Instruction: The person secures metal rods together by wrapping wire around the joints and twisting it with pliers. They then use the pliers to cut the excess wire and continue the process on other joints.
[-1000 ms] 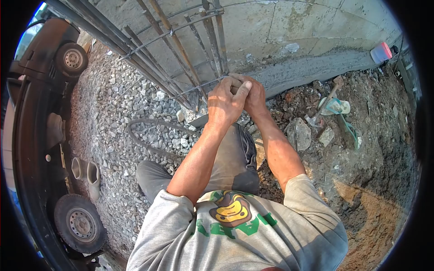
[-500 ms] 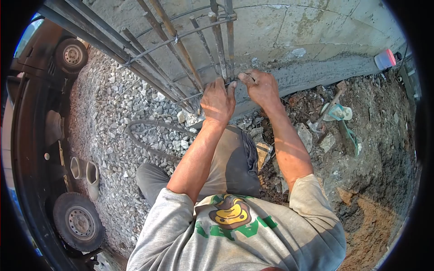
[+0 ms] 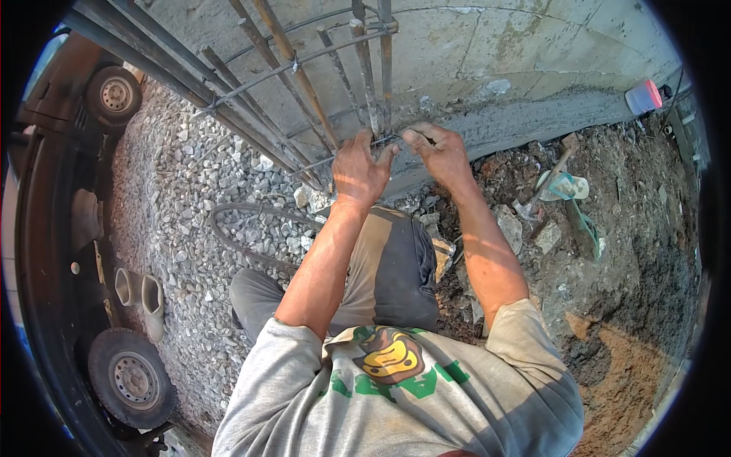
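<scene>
My left hand (image 3: 362, 169) is closed around the lower end of the rebar cage (image 3: 324, 57), at a thin cross tie near the wall's foot. Just right of it, my right hand (image 3: 443, 156) pinches something too small to make out, beside the corner of that tie (image 3: 387, 139). A small gap separates the two hands. Upright bars of the cage rise from the left hand toward the top of the view, with rings of thinner rod across them.
The concrete wall (image 3: 525, 46) runs behind the cage. Gravel (image 3: 183, 206) lies left, with a bent rod loop (image 3: 228, 238) and boots (image 3: 152, 297). A dark vehicle (image 3: 53, 228) stands far left. Right are a hammer (image 3: 552, 171), rubble and a pink-lidded tub (image 3: 643, 97).
My hands were together at the tie and have parted, the right one moving rightward. The cage's upper bars have shifted slightly right since the first frame.
</scene>
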Tool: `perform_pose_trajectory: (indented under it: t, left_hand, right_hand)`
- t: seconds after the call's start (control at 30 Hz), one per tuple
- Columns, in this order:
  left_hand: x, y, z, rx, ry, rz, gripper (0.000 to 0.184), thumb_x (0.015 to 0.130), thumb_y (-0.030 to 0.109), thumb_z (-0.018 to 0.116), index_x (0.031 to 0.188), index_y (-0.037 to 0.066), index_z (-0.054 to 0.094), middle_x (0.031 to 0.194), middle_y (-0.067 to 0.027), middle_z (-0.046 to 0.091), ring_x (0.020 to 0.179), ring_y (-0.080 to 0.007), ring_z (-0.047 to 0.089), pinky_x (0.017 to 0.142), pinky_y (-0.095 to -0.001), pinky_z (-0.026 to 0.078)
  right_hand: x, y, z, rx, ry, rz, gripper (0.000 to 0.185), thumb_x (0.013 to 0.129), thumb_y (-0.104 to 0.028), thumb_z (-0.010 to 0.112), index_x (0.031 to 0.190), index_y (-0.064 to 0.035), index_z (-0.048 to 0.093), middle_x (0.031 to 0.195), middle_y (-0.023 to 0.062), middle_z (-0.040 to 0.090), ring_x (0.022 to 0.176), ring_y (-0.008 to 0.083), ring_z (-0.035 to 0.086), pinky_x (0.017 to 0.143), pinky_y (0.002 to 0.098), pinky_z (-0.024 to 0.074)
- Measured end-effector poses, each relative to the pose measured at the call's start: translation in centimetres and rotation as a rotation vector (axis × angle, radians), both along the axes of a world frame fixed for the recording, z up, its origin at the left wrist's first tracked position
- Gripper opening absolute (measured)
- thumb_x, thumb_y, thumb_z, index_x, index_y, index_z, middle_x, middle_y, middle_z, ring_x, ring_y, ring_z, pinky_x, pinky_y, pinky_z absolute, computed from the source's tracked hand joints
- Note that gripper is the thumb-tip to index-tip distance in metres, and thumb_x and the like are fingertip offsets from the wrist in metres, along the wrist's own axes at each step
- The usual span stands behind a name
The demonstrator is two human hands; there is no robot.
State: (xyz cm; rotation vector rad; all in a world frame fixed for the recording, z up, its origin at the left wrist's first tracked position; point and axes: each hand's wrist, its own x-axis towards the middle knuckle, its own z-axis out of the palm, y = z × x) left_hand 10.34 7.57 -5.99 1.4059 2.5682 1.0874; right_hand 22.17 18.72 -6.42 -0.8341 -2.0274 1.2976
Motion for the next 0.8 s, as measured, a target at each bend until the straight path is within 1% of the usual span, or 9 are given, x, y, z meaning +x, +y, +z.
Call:
perform_pose_trajectory:
  t: [0.1, 0.2, 0.3, 0.4, 0.5, 0.57, 0.6, 0.73, 0.8]
  left_hand:
    - [0.2, 0.0, -0.4, 0.027, 0.059, 0.007, 0.041, 0.076, 0.034, 0.071, 0.095, 0.001, 0.056, 0.086, -0.0206, 0.062, 0.085, -0.0391, 0.059, 0.074, -0.0457, 0.046]
    - [0.4, 0.0, -0.3, 0.047, 0.064, 0.023, 0.040, 0.076, 0.032, 0.072, 0.095, 0.001, 0.056, 0.088, -0.0209, 0.062, 0.087, -0.0389, 0.059, 0.075, -0.0452, 0.046]
    - [0.6, -0.1, 0.6, -0.023, -0.010, 0.038, 0.040, 0.075, 0.031, 0.072, 0.098, 0.002, 0.057, 0.088, -0.0203, 0.062, 0.087, -0.0387, 0.059, 0.076, -0.0453, 0.046]
    - [-0.2, 0.2, 1.1, -0.112, -0.128, -0.007, 0.040, 0.076, 0.030, 0.071, 0.104, 0.004, 0.058, 0.090, -0.0200, 0.063, 0.089, -0.0379, 0.060, 0.077, -0.0449, 0.047]
    - [-0.2, -0.3, 0.1, -0.060, 0.006, -0.006, 0.041, 0.077, 0.028, 0.070, 0.110, 0.006, 0.059, 0.092, -0.0204, 0.065, 0.090, -0.0368, 0.061, 0.077, -0.0439, 0.048]
    - [-0.4, -0.3, 0.3, -0.056, -0.037, -0.023, 0.037, 0.078, 0.027, 0.069, 0.105, 0.005, 0.059, 0.091, -0.0220, 0.064, 0.090, -0.0381, 0.061, 0.077, -0.0447, 0.047]
    - [-0.4, -0.3, 0.5, -0.046, -0.081, -0.036, 0.034, 0.078, 0.027, 0.068, 0.101, 0.003, 0.058, 0.091, -0.0236, 0.063, 0.090, -0.0394, 0.060, 0.078, -0.0455, 0.046]
    - [-0.9, -0.6, 0.4, -0.040, -0.069, -0.064, 0.037, 0.078, 0.027, 0.068, 0.105, 0.004, 0.058, 0.094, -0.0233, 0.063, 0.092, -0.0406, 0.060, 0.078, -0.0457, 0.046]
    - [-1.2, -0.8, 0.7, -0.080, -0.070, -0.124, 0.046, 0.078, 0.029, 0.070, 0.118, 0.008, 0.058, 0.099, -0.0204, 0.064, 0.093, -0.0367, 0.061, 0.078, -0.0424, 0.048]
  right_hand:
    - [-0.3, 1.1, 0.4, -0.095, -0.152, -0.046, 0.034, 0.086, -0.033, 0.065, 0.099, -0.0020, 0.067, 0.096, 0.0140, 0.068, 0.087, 0.0222, 0.064, 0.077, 0.0351, 0.0481]
    - [-1.2, 1.7, 0.3, -0.081, -0.051, 0.034, 0.034, 0.087, -0.033, 0.064, 0.101, -0.0010, 0.067, 0.096, 0.0139, 0.068, 0.089, 0.0210, 0.063, 0.078, 0.0347, 0.0478]
    - [-1.2, 1.9, -0.1, -0.189, 0.031, 0.121, 0.031, 0.087, -0.031, 0.064, 0.100, -0.0018, 0.067, 0.094, 0.0125, 0.068, 0.090, 0.0191, 0.062, 0.078, 0.0340, 0.0474]
    - [-0.4, 0.7, 0.9, -0.039, 0.051, 0.141, 0.028, 0.087, -0.028, 0.064, 0.097, -0.0021, 0.067, 0.092, 0.0128, 0.068, 0.089, 0.0218, 0.063, 0.078, 0.0340, 0.0471]
    - [0.0, -0.6, 0.2, 0.120, 0.064, -0.014, 0.020, 0.086, -0.022, 0.064, 0.093, -0.0033, 0.067, 0.090, 0.0130, 0.067, 0.086, 0.0261, 0.063, 0.078, 0.0346, 0.0470]
    - [0.2, -1.3, 0.0, 0.326, 0.132, -0.066, 0.016, 0.084, -0.018, 0.065, 0.091, -0.0036, 0.067, 0.088, 0.0131, 0.066, 0.085, 0.0302, 0.062, 0.077, 0.0361, 0.0471]
    - [0.5, -1.8, 0.0, 0.325, 0.131, -0.066, 0.016, 0.084, -0.018, 0.065, 0.091, -0.0036, 0.067, 0.088, 0.0131, 0.066, 0.085, 0.0302, 0.062, 0.077, 0.0361, 0.0471]
    - [1.7, -3.7, -0.9, 0.407, 0.237, -0.080, 0.016, 0.083, -0.018, 0.065, 0.087, -0.0026, 0.068, 0.086, 0.0128, 0.066, 0.082, 0.0298, 0.061, 0.075, 0.0373, 0.0469]
    - [1.8, -3.9, -1.4, 0.387, 0.274, -0.099, 0.017, 0.084, -0.019, 0.065, 0.087, -0.0017, 0.068, 0.085, 0.0130, 0.066, 0.081, 0.0294, 0.061, 0.074, 0.0371, 0.0469]
